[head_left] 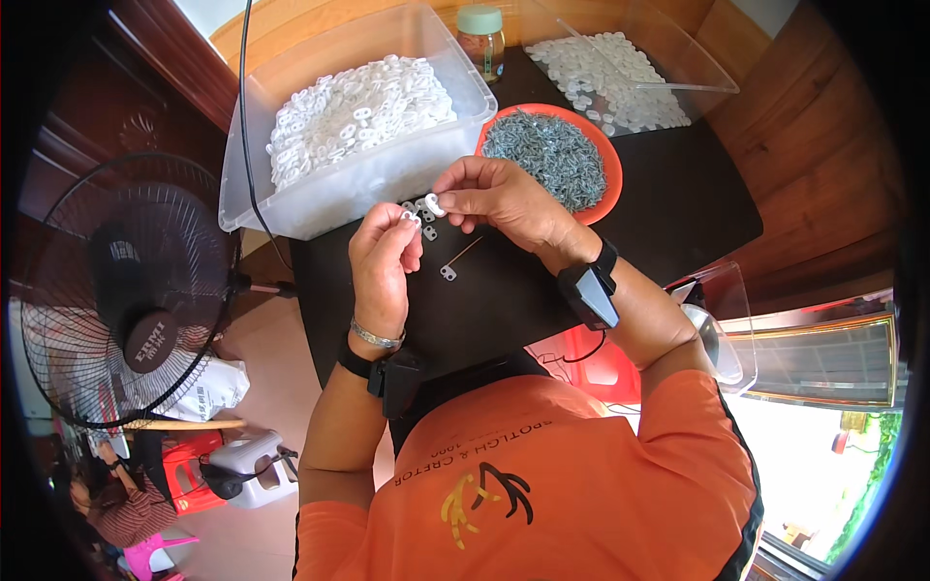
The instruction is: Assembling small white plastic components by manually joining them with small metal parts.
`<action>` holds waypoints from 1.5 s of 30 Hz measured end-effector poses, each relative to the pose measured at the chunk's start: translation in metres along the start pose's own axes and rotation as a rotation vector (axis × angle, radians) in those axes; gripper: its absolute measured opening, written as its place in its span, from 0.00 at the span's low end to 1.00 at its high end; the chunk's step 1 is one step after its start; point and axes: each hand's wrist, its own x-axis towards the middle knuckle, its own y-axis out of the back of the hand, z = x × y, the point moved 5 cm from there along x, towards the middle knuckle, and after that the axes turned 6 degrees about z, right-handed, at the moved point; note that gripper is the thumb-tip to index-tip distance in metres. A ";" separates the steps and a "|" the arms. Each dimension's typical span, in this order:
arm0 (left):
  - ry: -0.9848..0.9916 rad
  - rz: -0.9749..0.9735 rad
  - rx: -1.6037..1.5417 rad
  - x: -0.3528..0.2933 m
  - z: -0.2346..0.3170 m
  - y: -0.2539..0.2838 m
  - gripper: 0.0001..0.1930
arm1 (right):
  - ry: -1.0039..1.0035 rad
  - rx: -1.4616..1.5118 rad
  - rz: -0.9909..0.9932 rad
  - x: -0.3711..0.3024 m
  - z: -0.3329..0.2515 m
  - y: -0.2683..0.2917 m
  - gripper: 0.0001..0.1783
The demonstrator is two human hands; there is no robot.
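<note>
My left hand (383, 259) is closed, pinching a small white plastic piece (413, 219) with holes between thumb and fingertips. Just to its right, my right hand (499, 200) grips a rounded white plastic part (435, 204) between thumb and forefinger. The two parts are close together; whether they touch is hard to tell. Beneath them on the dark table (387, 310), a few loose white two-holed pieces (430, 233) lie partly hidden by the fingers. Nearer to me lies a thin tan stick (467, 254), its lower end by another small holed piece (449, 274).
A translucent bin (329, 208) heaped with white two-holed pieces stands at the far left. Beside it is an orange bowl (612, 165) of small grey-blue metal parts. Farther back are a green-lidded jar (480, 44) and a clear box (693, 73) with white caps. A fan (126, 290) stands left.
</note>
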 end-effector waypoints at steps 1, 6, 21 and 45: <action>-0.001 -0.003 0.001 0.000 -0.001 0.000 0.06 | 0.019 -0.017 0.015 -0.001 -0.001 -0.001 0.08; 0.008 -0.020 0.000 0.001 -0.004 -0.001 0.06 | 0.079 -0.053 0.057 -0.003 -0.005 -0.002 0.07; 0.014 -0.047 0.076 0.001 -0.009 -0.003 0.08 | 0.167 -0.230 0.064 -0.010 -0.012 -0.008 0.05; 0.109 -0.023 -0.063 0.001 -0.012 -0.001 0.11 | 0.368 -0.505 0.039 -0.016 -0.010 -0.027 0.13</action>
